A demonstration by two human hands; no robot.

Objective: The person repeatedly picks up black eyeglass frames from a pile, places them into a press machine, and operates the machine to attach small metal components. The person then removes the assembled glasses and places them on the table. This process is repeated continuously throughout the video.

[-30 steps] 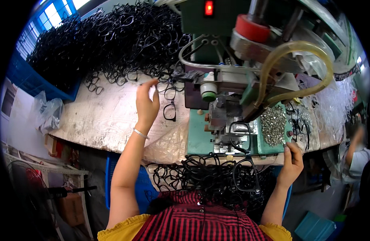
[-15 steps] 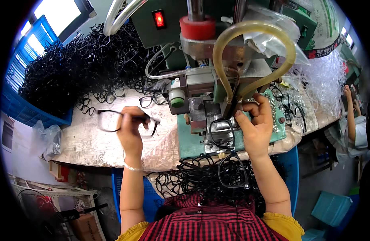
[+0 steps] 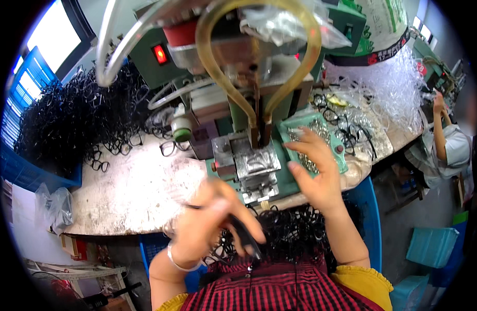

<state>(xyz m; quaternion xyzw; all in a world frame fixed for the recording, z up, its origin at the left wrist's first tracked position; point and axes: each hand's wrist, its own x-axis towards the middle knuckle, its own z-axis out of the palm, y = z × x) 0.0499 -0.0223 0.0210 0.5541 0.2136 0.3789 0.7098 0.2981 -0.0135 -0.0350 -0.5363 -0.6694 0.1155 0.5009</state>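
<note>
My left hand (image 3: pixel 215 220), smeared by motion, is closed around a black eyeglass frame (image 3: pixel 242 234) in front of the press. Most of that frame is hidden by the fingers. My right hand (image 3: pixel 319 179) is open, fingers spread over the near part of a green tray of small shiny metal pieces (image 3: pixel 320 136). Whether the fingertips touch the pieces I cannot tell. Between the hands, the metal fixture (image 3: pixel 256 160) of the bench press holds no eyeglass frame. A looped yellowish tube (image 3: pixel 315 49) runs down to the press's working point.
A blue crate (image 3: pixel 29 158) heaped with black eyeglass frames (image 3: pixel 57 124) stands at left. More frames fill a blue bin (image 3: pixel 372 217) below the table edge. Clear plastic strands (image 3: pixel 383 93) lie at the back right. Another person's arm (image 3: pixel 439 129) shows at far right.
The eyeglass frame at the fixture has gone from there. My left hand has swung right and toward my body. My right hand has left the fixture and opened over the tray. The view has shifted.
</note>
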